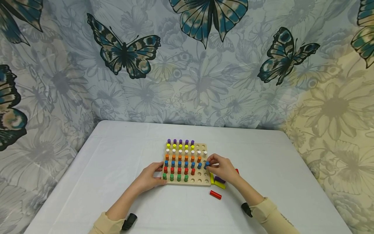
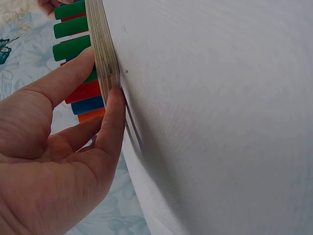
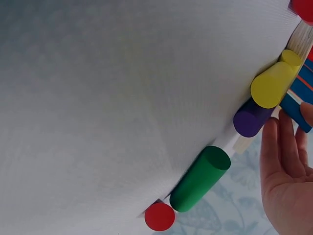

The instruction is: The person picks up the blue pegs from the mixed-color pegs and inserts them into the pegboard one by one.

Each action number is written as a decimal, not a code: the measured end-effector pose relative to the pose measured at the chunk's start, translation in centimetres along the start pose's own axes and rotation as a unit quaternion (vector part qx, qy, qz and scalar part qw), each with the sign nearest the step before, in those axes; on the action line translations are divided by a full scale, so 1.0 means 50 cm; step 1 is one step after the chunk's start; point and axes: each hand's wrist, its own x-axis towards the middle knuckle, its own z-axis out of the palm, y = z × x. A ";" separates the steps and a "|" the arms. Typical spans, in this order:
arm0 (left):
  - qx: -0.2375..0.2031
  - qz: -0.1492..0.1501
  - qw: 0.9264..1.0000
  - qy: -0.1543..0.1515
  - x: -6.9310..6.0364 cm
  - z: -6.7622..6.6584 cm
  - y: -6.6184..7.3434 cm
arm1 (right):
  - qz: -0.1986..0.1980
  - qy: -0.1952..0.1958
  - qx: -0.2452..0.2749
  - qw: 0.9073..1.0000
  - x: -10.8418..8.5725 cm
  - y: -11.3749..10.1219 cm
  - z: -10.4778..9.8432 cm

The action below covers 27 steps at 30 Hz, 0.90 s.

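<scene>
A wooden pegboard (image 1: pixel 201 180) lies on the table with rows of coloured pegs standing in it: purple, yellow, white, orange, blue, red and green. My left hand (image 1: pixel 150 178) holds the board at its left edge, near the front corner. In the left wrist view, the thumb of the left hand (image 2: pixel 63 147) lies by a green peg (image 2: pixel 71 51) and a finger touches the board's side (image 2: pixel 105 49). My right hand (image 1: pixel 223 168) pinches a blue peg (image 1: pixel 206 164) between thumb and fingers at the right end of the blue row. The peg's lower end is hard to make out.
Loose pegs lie right of the board: a red peg (image 1: pixel 215 194), a yellow peg (image 1: pixel 220 184), a purple peg (image 1: pixel 219 179) and, in the right wrist view, a green peg (image 3: pixel 200 178). A white cloth (image 1: pixel 117 146) covers the table; a butterfly-patterned wall (image 1: pixel 204 71) stands behind.
</scene>
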 end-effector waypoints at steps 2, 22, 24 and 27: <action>0.002 0.002 1.000 -0.002 -0.001 -0.001 0.000 | -0.002 -0.002 0.000 1.000 0.000 0.000 0.000; -0.026 -0.017 0.999 -0.025 -0.002 -0.006 0.000 | -0.035 0.010 -0.018 0.999 -0.006 0.001 -0.007; -0.028 -0.027 0.998 -0.047 -0.001 -0.014 0.005 | -0.045 0.030 -0.042 0.998 -0.006 0.000 -0.011; -0.013 -0.029 0.997 -0.064 0.002 -0.033 0.013 | -0.051 0.067 -0.098 0.992 -0.006 -0.001 -0.018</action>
